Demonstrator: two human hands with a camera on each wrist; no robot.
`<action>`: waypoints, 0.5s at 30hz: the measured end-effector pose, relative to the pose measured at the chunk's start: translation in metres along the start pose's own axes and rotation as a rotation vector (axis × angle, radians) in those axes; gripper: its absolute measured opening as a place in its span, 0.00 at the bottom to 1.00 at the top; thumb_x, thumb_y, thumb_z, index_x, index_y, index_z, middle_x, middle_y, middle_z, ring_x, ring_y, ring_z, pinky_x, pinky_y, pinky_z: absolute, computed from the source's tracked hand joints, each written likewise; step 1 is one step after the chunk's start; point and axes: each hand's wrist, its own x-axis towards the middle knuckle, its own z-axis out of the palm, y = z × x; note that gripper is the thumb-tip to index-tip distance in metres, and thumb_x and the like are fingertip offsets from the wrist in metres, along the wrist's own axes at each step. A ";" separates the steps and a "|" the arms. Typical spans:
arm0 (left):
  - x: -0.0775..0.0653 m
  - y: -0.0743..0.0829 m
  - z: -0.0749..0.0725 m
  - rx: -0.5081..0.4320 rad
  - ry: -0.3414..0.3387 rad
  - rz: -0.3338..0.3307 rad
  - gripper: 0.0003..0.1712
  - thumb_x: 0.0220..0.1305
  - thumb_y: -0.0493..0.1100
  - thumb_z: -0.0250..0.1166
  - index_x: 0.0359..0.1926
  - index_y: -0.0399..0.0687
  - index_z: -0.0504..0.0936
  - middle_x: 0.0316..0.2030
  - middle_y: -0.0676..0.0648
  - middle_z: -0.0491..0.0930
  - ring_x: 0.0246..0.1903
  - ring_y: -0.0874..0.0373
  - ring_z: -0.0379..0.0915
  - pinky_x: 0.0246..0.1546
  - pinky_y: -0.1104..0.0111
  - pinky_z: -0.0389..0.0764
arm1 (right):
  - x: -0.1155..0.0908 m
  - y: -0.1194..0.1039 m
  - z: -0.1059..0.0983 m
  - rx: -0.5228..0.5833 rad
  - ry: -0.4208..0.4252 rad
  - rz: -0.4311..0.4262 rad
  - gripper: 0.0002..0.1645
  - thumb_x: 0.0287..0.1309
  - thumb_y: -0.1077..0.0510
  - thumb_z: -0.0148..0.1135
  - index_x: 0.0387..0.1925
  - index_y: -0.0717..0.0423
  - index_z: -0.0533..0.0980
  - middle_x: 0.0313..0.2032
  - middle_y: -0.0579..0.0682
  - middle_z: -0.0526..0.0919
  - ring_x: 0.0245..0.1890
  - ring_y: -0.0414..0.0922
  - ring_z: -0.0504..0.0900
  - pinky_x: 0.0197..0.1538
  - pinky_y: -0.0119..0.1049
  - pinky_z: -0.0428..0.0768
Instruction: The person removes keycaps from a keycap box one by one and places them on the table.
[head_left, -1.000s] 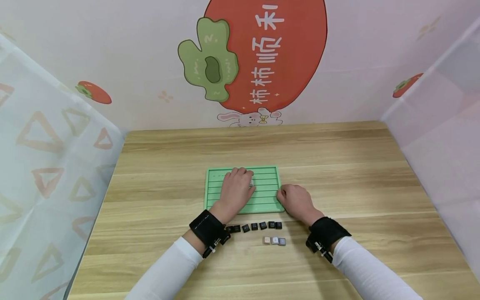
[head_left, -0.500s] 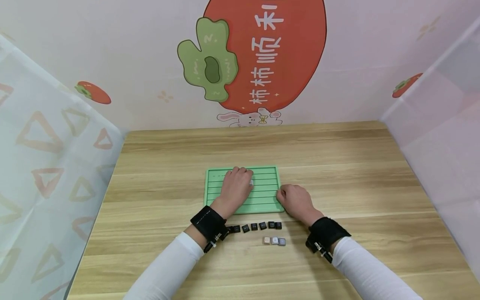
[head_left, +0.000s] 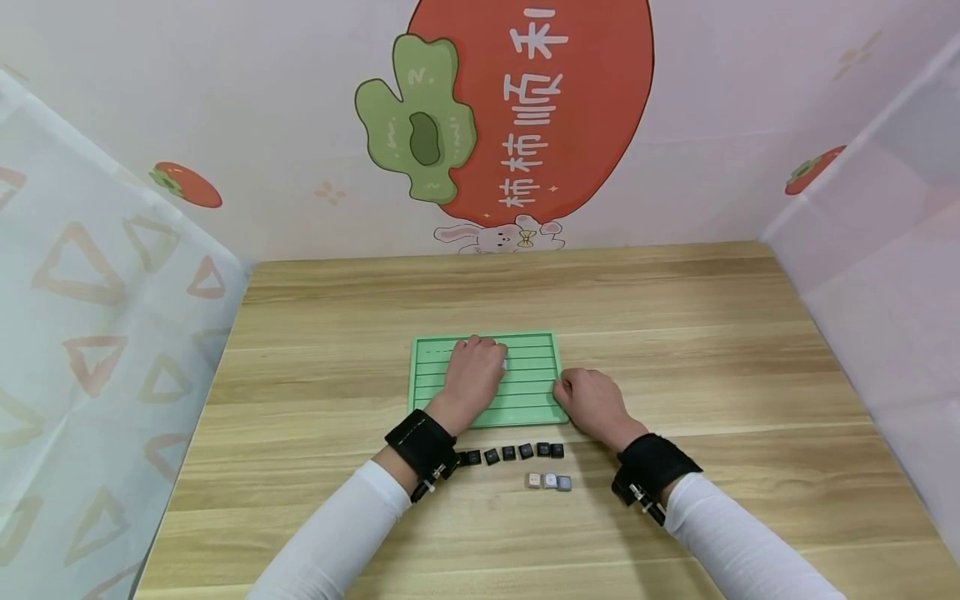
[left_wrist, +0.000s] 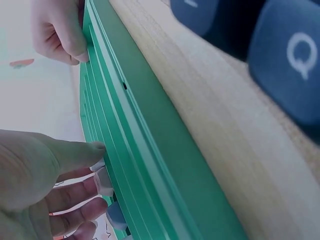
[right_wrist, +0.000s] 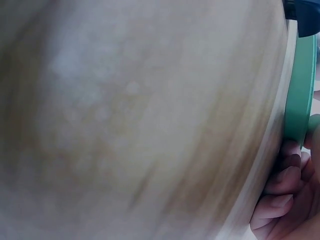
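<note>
A green ridged tray [head_left: 528, 387] lies on the wooden table. Over its middle, my left hand [head_left: 476, 372] pinches a whitish keycap [left_wrist: 104, 181] between thumb and fingers, low against the ridges. Below it in the left wrist view, a grey-blue keycap [left_wrist: 116, 216] sits on the tray, near the curled fingertips. My right hand [head_left: 592, 402] grips the tray's right edge; in the right wrist view its thumb is on the green rim [right_wrist: 300, 95] and its other fingers are curled beside it. In the head view, the left hand hides most of the keycaps on the tray.
In front of the tray runs a row of several black keycaps [head_left: 508, 453], one marked Q [left_wrist: 295, 55]. Nearer still are three light keycaps: a beige one [head_left: 533, 481], a white one [head_left: 551, 482] and a grey one [head_left: 564, 483]. Printed cloth walls surround the table [head_left: 337, 517].
My left hand has shifted very slightly to the right, its fingers curling a little more over the tray. The right hand and the loose keycaps stay where they were.
</note>
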 end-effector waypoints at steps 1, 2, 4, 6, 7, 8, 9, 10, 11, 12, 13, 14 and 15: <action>0.000 0.000 0.000 0.003 0.000 0.002 0.08 0.58 0.37 0.60 0.35 0.47 0.85 0.33 0.48 0.82 0.32 0.53 0.73 0.34 0.60 0.72 | 0.000 0.000 0.000 0.000 -0.001 0.000 0.22 0.59 0.56 0.50 0.10 0.49 0.61 0.11 0.42 0.58 0.13 0.40 0.60 0.19 0.35 0.60; 0.000 0.001 0.000 0.007 0.000 0.005 0.08 0.58 0.37 0.60 0.34 0.48 0.85 0.32 0.48 0.82 0.32 0.53 0.73 0.34 0.60 0.72 | 0.000 0.000 0.000 0.002 -0.002 -0.002 0.22 0.59 0.56 0.50 0.10 0.49 0.61 0.11 0.42 0.57 0.13 0.40 0.60 0.20 0.35 0.60; 0.000 0.001 0.000 0.014 0.000 0.008 0.07 0.57 0.37 0.61 0.33 0.48 0.85 0.32 0.49 0.82 0.32 0.53 0.73 0.35 0.60 0.72 | -0.001 0.000 0.000 0.004 -0.006 -0.002 0.22 0.59 0.56 0.49 0.10 0.49 0.61 0.11 0.42 0.57 0.13 0.40 0.59 0.20 0.34 0.59; 0.001 0.002 0.000 0.019 0.001 0.008 0.07 0.58 0.37 0.61 0.32 0.49 0.85 0.31 0.49 0.82 0.32 0.53 0.74 0.36 0.59 0.72 | -0.001 0.000 -0.001 0.007 -0.010 -0.005 0.22 0.59 0.56 0.50 0.10 0.50 0.61 0.11 0.42 0.56 0.13 0.40 0.59 0.20 0.34 0.59; 0.001 0.002 0.000 0.021 0.001 0.008 0.06 0.58 0.37 0.61 0.32 0.49 0.85 0.31 0.50 0.82 0.32 0.53 0.74 0.36 0.59 0.72 | -0.001 -0.001 -0.001 0.008 -0.013 -0.001 0.22 0.59 0.56 0.50 0.10 0.49 0.61 0.11 0.42 0.56 0.13 0.40 0.59 0.20 0.34 0.59; 0.001 0.002 0.001 0.020 0.003 0.009 0.06 0.57 0.37 0.62 0.31 0.49 0.85 0.30 0.50 0.81 0.32 0.53 0.74 0.36 0.59 0.72 | -0.001 -0.001 -0.002 0.008 -0.014 -0.001 0.22 0.59 0.56 0.50 0.10 0.50 0.61 0.11 0.42 0.56 0.13 0.40 0.58 0.20 0.34 0.59; 0.001 0.002 0.001 0.019 0.009 0.012 0.06 0.57 0.37 0.62 0.31 0.49 0.85 0.30 0.50 0.81 0.31 0.53 0.74 0.36 0.59 0.73 | -0.001 -0.001 -0.002 0.008 -0.014 -0.001 0.22 0.59 0.56 0.50 0.10 0.50 0.60 0.11 0.42 0.56 0.13 0.40 0.58 0.20 0.34 0.58; 0.001 0.002 0.001 0.018 0.012 0.014 0.05 0.56 0.37 0.63 0.31 0.49 0.85 0.29 0.50 0.81 0.31 0.54 0.74 0.35 0.59 0.73 | -0.001 -0.001 -0.002 0.007 -0.016 -0.001 0.22 0.59 0.56 0.50 0.10 0.50 0.60 0.11 0.42 0.56 0.13 0.40 0.58 0.20 0.34 0.58; 0.001 0.002 0.001 0.016 0.015 0.018 0.05 0.56 0.37 0.63 0.31 0.49 0.85 0.29 0.51 0.81 0.31 0.54 0.74 0.35 0.60 0.72 | -0.001 -0.001 -0.002 0.007 -0.015 -0.001 0.22 0.59 0.56 0.50 0.10 0.50 0.60 0.11 0.42 0.56 0.13 0.40 0.58 0.20 0.34 0.58; 0.001 0.002 0.000 0.013 0.019 0.023 0.05 0.56 0.36 0.63 0.31 0.49 0.85 0.29 0.51 0.81 0.30 0.54 0.74 0.34 0.60 0.72 | -0.001 -0.001 -0.002 0.007 -0.015 0.000 0.22 0.59 0.56 0.50 0.10 0.50 0.60 0.11 0.42 0.56 0.13 0.40 0.58 0.20 0.34 0.58; 0.001 0.002 0.000 0.010 0.022 0.029 0.05 0.56 0.36 0.63 0.31 0.49 0.85 0.29 0.51 0.81 0.30 0.54 0.74 0.33 0.61 0.72 | -0.001 -0.001 -0.002 0.006 -0.015 0.001 0.22 0.59 0.56 0.50 0.10 0.50 0.60 0.11 0.42 0.56 0.13 0.40 0.58 0.20 0.34 0.58; 0.002 0.002 -0.001 0.007 0.024 0.033 0.06 0.56 0.35 0.63 0.31 0.49 0.85 0.29 0.51 0.81 0.30 0.54 0.74 0.32 0.61 0.72 | -0.001 -0.001 -0.002 0.007 -0.016 0.001 0.22 0.59 0.56 0.50 0.10 0.50 0.60 0.11 0.42 0.56 0.13 0.40 0.58 0.20 0.34 0.58; 0.002 0.002 -0.001 0.004 0.026 0.038 0.06 0.56 0.35 0.62 0.31 0.49 0.84 0.29 0.51 0.81 0.30 0.54 0.74 0.32 0.62 0.72 | -0.001 -0.001 -0.002 0.007 -0.016 0.003 0.23 0.59 0.56 0.50 0.10 0.50 0.60 0.11 0.42 0.56 0.13 0.40 0.58 0.20 0.34 0.58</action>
